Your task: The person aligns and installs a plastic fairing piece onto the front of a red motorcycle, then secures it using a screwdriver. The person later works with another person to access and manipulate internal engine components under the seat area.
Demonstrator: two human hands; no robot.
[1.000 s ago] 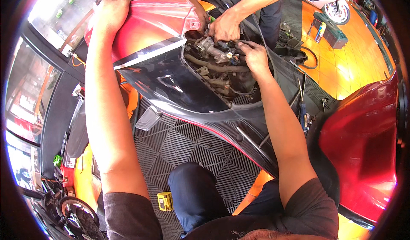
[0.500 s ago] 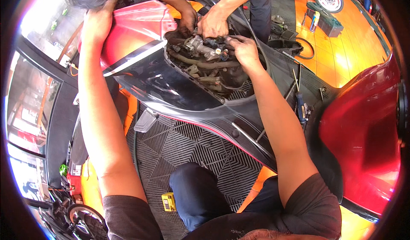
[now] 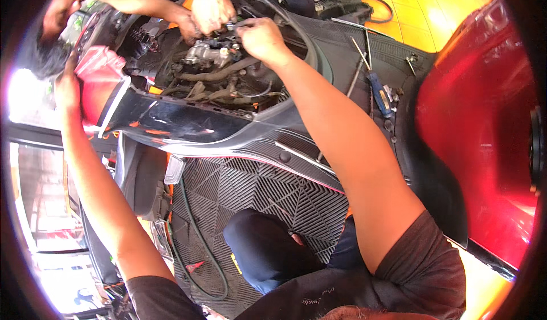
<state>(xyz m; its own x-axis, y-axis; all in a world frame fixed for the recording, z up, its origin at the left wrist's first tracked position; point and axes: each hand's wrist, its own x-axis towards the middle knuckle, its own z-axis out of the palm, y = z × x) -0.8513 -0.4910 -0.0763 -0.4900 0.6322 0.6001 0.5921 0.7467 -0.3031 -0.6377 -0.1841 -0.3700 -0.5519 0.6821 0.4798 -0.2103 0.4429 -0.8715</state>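
A scooter's dark body panel [image 3: 176, 115] surrounds an open bay with a dirty metal engine part [image 3: 205, 55] and a thick grey hose [image 3: 219, 72]. At the far left, my left hand [image 3: 67, 95] is closed on the edge of a red body panel [image 3: 99, 86], its fingers partly hidden. My right hand [image 3: 263, 41] reaches in over the bay from the right. Its fingers are pinched beside the metal part, and what they hold is too small to tell. Close by, a co-worker's two hands [image 3: 212, 12] work on the same part.
A blue-handled screwdriver [image 3: 379, 92] and small metal parts lie on the scooter's dark floorboard [image 3: 342, 52]. A metal rod [image 3: 307, 157] rests along its near edge. The red seat-side bodywork [image 3: 478, 137] stands at right. Black ribbed matting [image 3: 256, 183] with a dark hose [image 3: 196, 234] lies below.
The view has turned, so the scooter sits further left and higher. My left hand and the red panel are further left, exposing more of the bay. My right hand stays by the metal part.
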